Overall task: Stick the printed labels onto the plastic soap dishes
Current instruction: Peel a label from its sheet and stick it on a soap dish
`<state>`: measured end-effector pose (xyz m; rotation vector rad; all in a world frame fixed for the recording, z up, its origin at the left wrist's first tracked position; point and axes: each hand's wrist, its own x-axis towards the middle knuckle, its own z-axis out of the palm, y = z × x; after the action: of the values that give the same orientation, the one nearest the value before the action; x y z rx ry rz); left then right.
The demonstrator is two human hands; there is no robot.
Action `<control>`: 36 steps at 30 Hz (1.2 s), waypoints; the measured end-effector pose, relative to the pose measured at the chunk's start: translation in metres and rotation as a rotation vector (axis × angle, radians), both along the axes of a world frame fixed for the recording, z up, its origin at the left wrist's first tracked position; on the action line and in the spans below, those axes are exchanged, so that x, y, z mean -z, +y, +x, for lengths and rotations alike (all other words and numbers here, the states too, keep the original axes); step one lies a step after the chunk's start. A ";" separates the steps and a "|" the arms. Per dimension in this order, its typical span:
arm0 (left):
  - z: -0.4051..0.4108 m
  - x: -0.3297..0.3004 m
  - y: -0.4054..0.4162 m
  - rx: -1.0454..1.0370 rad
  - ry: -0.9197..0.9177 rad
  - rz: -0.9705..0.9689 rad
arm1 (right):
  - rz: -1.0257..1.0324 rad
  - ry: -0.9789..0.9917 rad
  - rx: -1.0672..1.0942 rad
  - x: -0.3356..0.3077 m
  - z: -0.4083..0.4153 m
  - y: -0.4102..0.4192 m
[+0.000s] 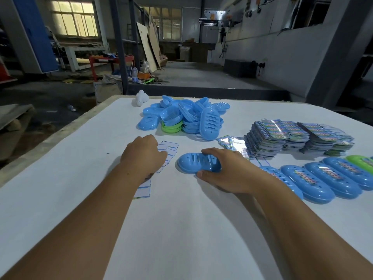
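Your right hand (228, 170) grips a blue dish (193, 161) lying slot-side up on the white table (181, 229); your left hand (144, 153) rests on scattered white labels (169, 147), fingers curled under, grip unclear. Unlabelled dishes sit in a pile (185, 116) behind, printed label stacks (296, 136) at right, labelled dishes in a row (323, 178) below them. The room is a dim workshop.

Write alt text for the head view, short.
A person's right hand grips an unlabelled blue soap dish on a white table, while the left hand rests on small white labels. Behind lie a pile of dishes and sticker stacks; labelled dishes line the right.
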<state>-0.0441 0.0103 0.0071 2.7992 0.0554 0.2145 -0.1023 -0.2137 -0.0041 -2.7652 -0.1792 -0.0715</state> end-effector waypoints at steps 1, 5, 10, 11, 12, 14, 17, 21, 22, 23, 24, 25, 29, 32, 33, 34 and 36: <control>0.001 -0.001 0.001 0.000 0.005 -0.044 | -0.001 0.001 -0.001 0.000 0.000 0.000; 0.005 -0.005 0.007 0.009 0.068 -0.121 | -0.011 0.005 -0.005 -0.001 0.000 0.000; 0.009 -0.004 0.013 -0.006 0.064 -0.171 | -0.016 0.011 -0.007 -0.001 -0.001 0.001; 0.010 -0.003 0.014 -0.011 0.075 -0.210 | -0.017 0.015 -0.005 -0.002 -0.001 0.001; 0.010 -0.003 0.014 -0.015 0.078 -0.250 | -0.016 0.018 -0.003 -0.002 -0.001 0.001; 0.010 -0.003 0.015 -0.021 0.053 -0.316 | -0.013 0.010 -0.003 -0.002 -0.002 0.002; 0.009 -0.004 0.015 -0.023 -0.026 -0.356 | -0.004 -0.003 0.002 -0.002 -0.003 0.003; 0.006 -0.008 0.012 -0.023 -0.068 -0.520 | 0.007 -0.007 0.010 -0.002 -0.004 0.004; 0.005 -0.011 0.010 -0.009 -0.082 -0.571 | 0.040 -0.026 0.019 -0.003 -0.005 0.004; 0.004 -0.013 0.008 0.012 -0.100 -0.619 | 0.093 -0.062 0.031 -0.005 -0.005 0.005; 0.002 -0.016 0.005 0.036 -0.118 -0.675 | 0.161 -0.116 0.043 -0.006 -0.005 0.007; 0.000 -0.018 0.001 0.067 -0.126 -0.751 | 0.237 -0.176 0.056 -0.007 -0.005 0.009; -0.012 -0.022 -0.019 0.221 -0.052 -1.031 | 0.702 -0.169 0.052 -0.015 -0.005 0.016; -0.018 -0.016 -0.034 0.300 0.000 -1.133 | 0.871 -0.053 0.006 -0.017 -0.005 0.019; -0.018 -0.014 -0.037 0.310 0.019 -1.176 | 0.904 -0.041 0.001 -0.017 -0.005 0.020; -0.017 -0.013 -0.038 0.313 0.034 -1.201 | 0.925 -0.044 0.004 -0.017 -0.004 0.020; -0.015 -0.014 -0.038 0.286 0.031 -1.159 | 0.936 -0.081 0.021 -0.018 -0.003 0.019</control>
<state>-0.0594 -0.0275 0.0210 1.6273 -0.1626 0.0333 -0.1051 -0.1950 0.0135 -1.8315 -0.0987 -0.2115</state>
